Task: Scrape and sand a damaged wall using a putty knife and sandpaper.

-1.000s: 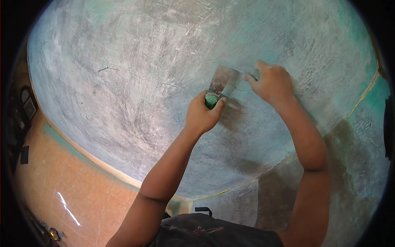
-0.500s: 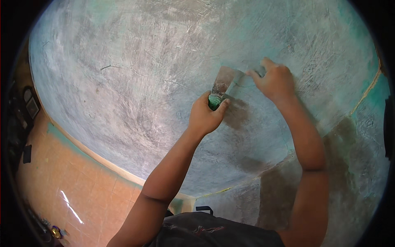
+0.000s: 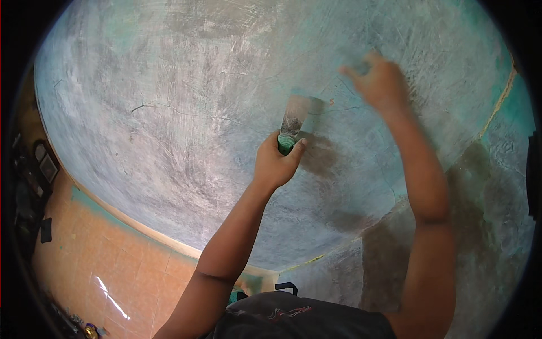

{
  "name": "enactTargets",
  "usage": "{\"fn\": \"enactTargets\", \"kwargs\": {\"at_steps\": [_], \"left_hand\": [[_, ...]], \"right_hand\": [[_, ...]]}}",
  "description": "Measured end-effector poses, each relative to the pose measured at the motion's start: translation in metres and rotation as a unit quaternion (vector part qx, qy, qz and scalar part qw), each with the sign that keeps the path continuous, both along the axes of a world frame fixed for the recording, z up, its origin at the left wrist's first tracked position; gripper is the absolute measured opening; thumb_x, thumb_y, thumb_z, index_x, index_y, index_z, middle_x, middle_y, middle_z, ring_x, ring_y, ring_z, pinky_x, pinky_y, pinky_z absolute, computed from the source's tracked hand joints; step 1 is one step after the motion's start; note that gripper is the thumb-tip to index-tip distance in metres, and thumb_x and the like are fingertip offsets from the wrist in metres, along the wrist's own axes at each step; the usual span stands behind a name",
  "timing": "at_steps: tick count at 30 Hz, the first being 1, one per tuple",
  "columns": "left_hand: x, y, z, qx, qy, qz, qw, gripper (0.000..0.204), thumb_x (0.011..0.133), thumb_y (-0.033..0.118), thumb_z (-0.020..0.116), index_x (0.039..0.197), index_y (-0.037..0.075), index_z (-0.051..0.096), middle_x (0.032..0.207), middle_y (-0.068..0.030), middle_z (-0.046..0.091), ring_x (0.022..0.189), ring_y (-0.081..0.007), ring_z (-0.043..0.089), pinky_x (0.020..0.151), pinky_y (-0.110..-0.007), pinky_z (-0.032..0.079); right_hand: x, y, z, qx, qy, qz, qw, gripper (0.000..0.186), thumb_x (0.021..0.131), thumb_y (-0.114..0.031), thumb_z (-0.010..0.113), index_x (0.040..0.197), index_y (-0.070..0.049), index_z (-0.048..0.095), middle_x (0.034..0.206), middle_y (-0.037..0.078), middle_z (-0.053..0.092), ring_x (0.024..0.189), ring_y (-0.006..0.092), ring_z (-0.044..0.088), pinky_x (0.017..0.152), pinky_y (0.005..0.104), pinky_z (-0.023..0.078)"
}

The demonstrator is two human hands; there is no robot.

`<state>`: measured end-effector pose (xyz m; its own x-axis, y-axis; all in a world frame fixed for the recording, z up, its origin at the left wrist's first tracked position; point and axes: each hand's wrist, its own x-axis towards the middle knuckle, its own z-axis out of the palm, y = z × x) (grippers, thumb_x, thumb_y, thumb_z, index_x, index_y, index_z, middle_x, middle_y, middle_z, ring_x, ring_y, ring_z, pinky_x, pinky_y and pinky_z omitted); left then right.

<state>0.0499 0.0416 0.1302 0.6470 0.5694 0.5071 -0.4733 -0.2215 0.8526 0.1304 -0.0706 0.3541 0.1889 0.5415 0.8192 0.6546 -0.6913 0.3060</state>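
Observation:
My left hand is closed around the green handle of a putty knife. Its broad blade, smudged dark near the handle, points up in front of a patchy grey and turquoise wall. Farther up and to the right, my right hand is raised close to the wall, above the blade's level. Motion smears its fingertips; the thumb and forefinger look spread, with a blurred dark patch between them that I cannot make out. A thin crack runs across the wall on both sides of the putty knife.
Orange floor tiles lie at the lower left, bordered by a pale skirting strip. To the right, a wall corner with a yellowish seam meets another grey-green wall. Dark objects stand along the far left.
My right hand has moved up, away from the blade's edge. My left hand and the putty knife have shifted slightly left, and the view has turned a little.

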Motion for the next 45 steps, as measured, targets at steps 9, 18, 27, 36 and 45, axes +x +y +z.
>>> {"fn": "enactTargets", "kwargs": {"at_steps": [9, 18, 27, 36, 45], "left_hand": [[-0.005, -0.013, 0.007, -0.032, 0.012, -0.055, 0.998, 0.031, 0.084, 0.028, 0.072, 0.092, -0.001, 0.062, 0.069, -0.0076, 0.061, 0.063, -0.0162, 0.055, 0.061, -0.033, 0.045], [-0.01, -0.02, 0.015, -0.037, 0.005, -0.061, 0.997, 0.026, 0.085, 0.023, 0.072, 0.086, -0.001, 0.061, 0.065, -0.0024, 0.057, 0.059, -0.0116, 0.051, 0.056, -0.03, 0.042], [-0.002, -0.038, 0.02, -0.085, 0.012, -0.104, 0.991, 0.023, 0.088, 0.022, 0.071, 0.088, 0.004, 0.057, 0.063, 0.0019, 0.054, 0.048, -0.0067, 0.048, 0.044, -0.025, 0.038], [0.017, -0.049, 0.02, -0.047, 0.031, -0.133, 0.99, 0.023, 0.089, 0.021, 0.071, 0.089, 0.003, 0.057, 0.062, 0.0016, 0.053, 0.046, -0.0067, 0.047, 0.042, -0.025, 0.036], [0.031, -0.069, 0.028, -0.001, 0.044, -0.16, 0.986, 0.021, 0.089, 0.021, 0.069, 0.088, 0.004, 0.057, 0.061, 0.002, 0.052, 0.046, -0.0067, 0.046, 0.042, -0.024, 0.036]], "right_hand": [[0.009, -0.011, 0.005, 0.065, 0.017, 0.122, 0.99, 0.055, 0.071, -0.051, 0.08, 0.068, -0.002, 0.056, 0.061, 0.013, 0.058, 0.054, 0.0261, 0.055, 0.054, 0.0384, 0.046], [0.029, -0.095, -0.032, 0.153, 0.222, 0.261, 0.927, 0.034, 0.089, -0.032, 0.068, 0.076, -0.003, 0.056, 0.062, -0.002, 0.048, 0.06, 0.0075, 0.04, 0.054, 0.0278, 0.036], [0.048, -0.135, -0.063, 0.199, 0.255, 0.233, 0.917, 0.028, 0.094, -0.027, 0.058, 0.097, 0.0, 0.057, 0.079, 0.014, 0.063, 0.071, 0.0249, 0.059, 0.067, 0.0382, 0.046], [0.032, -0.152, -0.058, 0.245, 0.262, 0.178, 0.917, 0.026, 0.093, -0.026, 0.06, 0.092, 0.0, 0.057, 0.068, 0.014, 0.057, 0.061, 0.0213, 0.053, 0.06, 0.0366, 0.044], [0.036, -0.179, -0.148, 0.318, 0.323, 0.188, 0.871, 0.029, 0.093, -0.027, 0.061, 0.084, 0.0, 0.054, 0.061, 0.008, 0.049, 0.058, 0.0143, 0.046, 0.056, 0.0345, 0.04]]}}
